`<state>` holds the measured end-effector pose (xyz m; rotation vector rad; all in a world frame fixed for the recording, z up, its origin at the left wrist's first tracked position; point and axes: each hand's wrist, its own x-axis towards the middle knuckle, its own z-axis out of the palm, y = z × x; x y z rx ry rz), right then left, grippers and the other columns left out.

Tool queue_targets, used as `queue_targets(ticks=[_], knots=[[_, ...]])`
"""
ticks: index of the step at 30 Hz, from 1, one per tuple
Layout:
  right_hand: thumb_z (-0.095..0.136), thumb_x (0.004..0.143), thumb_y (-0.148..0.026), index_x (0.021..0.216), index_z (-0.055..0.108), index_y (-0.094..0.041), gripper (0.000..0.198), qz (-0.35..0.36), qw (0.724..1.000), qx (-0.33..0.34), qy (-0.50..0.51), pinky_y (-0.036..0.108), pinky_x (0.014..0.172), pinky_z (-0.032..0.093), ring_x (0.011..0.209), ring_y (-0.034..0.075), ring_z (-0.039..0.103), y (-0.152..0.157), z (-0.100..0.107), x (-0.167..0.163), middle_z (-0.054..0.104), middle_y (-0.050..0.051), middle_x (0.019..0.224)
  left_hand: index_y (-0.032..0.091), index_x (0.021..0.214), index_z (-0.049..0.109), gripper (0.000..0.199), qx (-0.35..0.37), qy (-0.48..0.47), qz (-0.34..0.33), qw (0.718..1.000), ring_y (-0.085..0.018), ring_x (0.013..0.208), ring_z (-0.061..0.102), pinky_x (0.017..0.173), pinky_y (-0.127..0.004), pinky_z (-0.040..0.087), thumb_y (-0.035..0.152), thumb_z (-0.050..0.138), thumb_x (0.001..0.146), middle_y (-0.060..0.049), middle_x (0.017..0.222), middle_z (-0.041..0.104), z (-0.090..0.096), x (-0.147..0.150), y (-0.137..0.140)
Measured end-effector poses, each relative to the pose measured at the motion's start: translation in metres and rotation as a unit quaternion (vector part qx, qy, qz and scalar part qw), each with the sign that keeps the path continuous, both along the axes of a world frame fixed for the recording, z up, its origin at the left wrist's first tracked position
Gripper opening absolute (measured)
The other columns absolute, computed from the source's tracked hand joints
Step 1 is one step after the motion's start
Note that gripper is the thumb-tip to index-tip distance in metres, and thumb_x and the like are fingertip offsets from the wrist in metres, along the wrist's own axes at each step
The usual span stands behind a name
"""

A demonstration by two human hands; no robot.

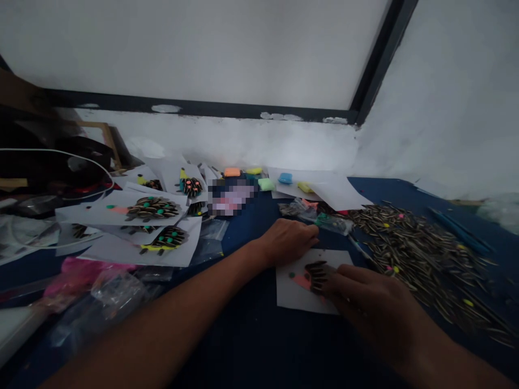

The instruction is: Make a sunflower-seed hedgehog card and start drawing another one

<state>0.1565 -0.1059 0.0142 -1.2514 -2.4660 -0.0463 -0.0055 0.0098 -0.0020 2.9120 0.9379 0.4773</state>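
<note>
A sheet of white paper (284, 294) lies on the blue table, bearing a hedgehog picture with a pink clay face (300, 280), a green nose and striped sunflower seeds (317, 274) as spines. My right hand (365, 297) is over the right part of this sheet, its fingers closed and their tips at the seed spines. Small pale-edged bits, apparently seeds, show under those fingers. By the sheet's top edge my left hand (290, 240) is curled closed, close to a clear bag with green clay (330, 221). Whatever it may hold is hidden.
Loose sunflower seeds (417, 259) spread in a wide heap at right, beside a blue pen-like case (462, 229). Finished hedgehog sheets (121, 208) are stacked at left, above pink and clear plastic bags (117, 286). Coloured clay packs (266, 185) stand along the wall.
</note>
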Motion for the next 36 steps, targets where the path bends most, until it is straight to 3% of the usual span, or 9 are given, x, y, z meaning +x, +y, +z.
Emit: queue_targets(ticks=[5, 11, 15, 18, 22, 24, 30, 36], knots=[[0.042, 0.090, -0.019, 0.074, 0.066, -0.022, 0.028, 0.008, 1.000, 0.027, -0.003, 0.020, 0.044, 0.035, 0.050, 0.011, 0.059, 0.001, 0.004, -0.004, 0.064, 0.002, 0.066, 0.016, 0.088, 0.056, 0.021, -0.004, -0.001, 0.002, 1.000, -0.016, 0.073, 0.062, 0.062, -0.025, 0.040, 0.030, 0.041, 0.096, -0.003, 0.082, 0.068, 0.000, 0.000, 0.000], [0.048, 0.086, -0.020, 0.077, 0.063, -0.024, 0.018, -0.023, 0.999, 0.028, -0.039, 0.022, 0.044, 0.035, 0.049, 0.011, 0.058, 0.001, 0.003, 0.004, 0.064, -0.001, 0.068, 0.016, 0.088, 0.056, 0.022, -0.011, 0.000, 0.003, 1.000, -0.016, 0.074, 0.062, 0.063, -0.025, 0.040, 0.030, 0.041, 0.095, -0.004, 0.082, 0.067, 0.002, 0.000, -0.001], [0.047, 0.088, -0.027, 0.088, 0.063, -0.025, 0.015, -0.057, 0.997, 0.057, -0.019, 0.023, 0.046, 0.037, 0.054, 0.012, 0.060, 0.006, 0.011, 0.019, 0.065, 0.001, 0.077, 0.016, 0.087, 0.056, 0.019, -0.008, -0.001, 0.002, 1.000, -0.016, 0.074, 0.062, 0.061, -0.025, 0.038, 0.029, 0.043, 0.095, -0.003, 0.082, 0.067, 0.003, 0.000, -0.001], [0.043, 0.091, -0.028, 0.091, 0.064, -0.024, 0.022, -0.091, 0.995, 0.030, -0.014, 0.026, 0.052, 0.040, 0.061, 0.014, 0.062, 0.016, 0.024, 0.034, 0.066, 0.005, 0.089, 0.016, 0.086, 0.055, 0.018, -0.007, -0.002, -0.002, 1.000, -0.016, 0.073, 0.062, 0.060, -0.025, 0.037, 0.028, 0.044, 0.095, -0.003, 0.082, 0.067, 0.002, 0.000, -0.001], [0.050, 0.087, -0.032, 0.084, 0.070, -0.024, 0.021, -0.209, 0.977, 0.013, -0.036, 0.027, 0.049, 0.037, 0.058, 0.019, 0.063, 0.035, 0.038, 0.055, 0.070, 0.004, 0.071, 0.016, 0.085, 0.055, 0.019, -0.010, 0.002, -0.004, 1.000, -0.015, 0.072, 0.062, 0.061, -0.024, 0.038, 0.027, 0.043, 0.095, -0.003, 0.081, 0.066, 0.003, 0.000, -0.001], [0.049, 0.088, -0.029, 0.089, 0.071, -0.023, 0.023, -0.257, 0.964, -0.004, -0.067, 0.029, 0.052, 0.037, 0.058, 0.021, 0.063, 0.044, 0.039, 0.066, 0.071, 0.004, 0.070, 0.016, 0.084, 0.055, 0.019, -0.010, 0.000, -0.004, 1.000, -0.015, 0.071, 0.061, 0.060, -0.025, 0.038, 0.027, 0.043, 0.095, -0.003, 0.080, 0.066, 0.003, 0.000, -0.001], [0.053, 0.085, -0.026, 0.084, 0.069, -0.021, 0.017, -0.311, 0.948, -0.053, -0.054, 0.028, 0.054, 0.037, 0.057, 0.020, 0.062, 0.058, 0.039, 0.081, 0.070, 0.004, 0.068, 0.016, 0.083, 0.055, 0.020, -0.013, -0.002, -0.003, 1.000, -0.014, 0.070, 0.060, 0.061, -0.024, 0.039, 0.027, 0.043, 0.095, -0.002, 0.079, 0.065, 0.002, 0.000, -0.001], [0.052, 0.084, -0.026, 0.075, 0.062, -0.022, 0.014, -0.290, 0.953, -0.045, -0.067, 0.026, 0.049, 0.032, 0.050, 0.017, 0.057, 0.059, 0.039, 0.081, 0.065, 0.003, 0.061, 0.016, 0.084, 0.055, 0.020, -0.010, -0.005, -0.004, 1.000, -0.015, 0.072, 0.061, 0.061, -0.024, 0.038, 0.028, 0.043, 0.095, -0.002, 0.080, 0.066, 0.001, 0.000, 0.000]])
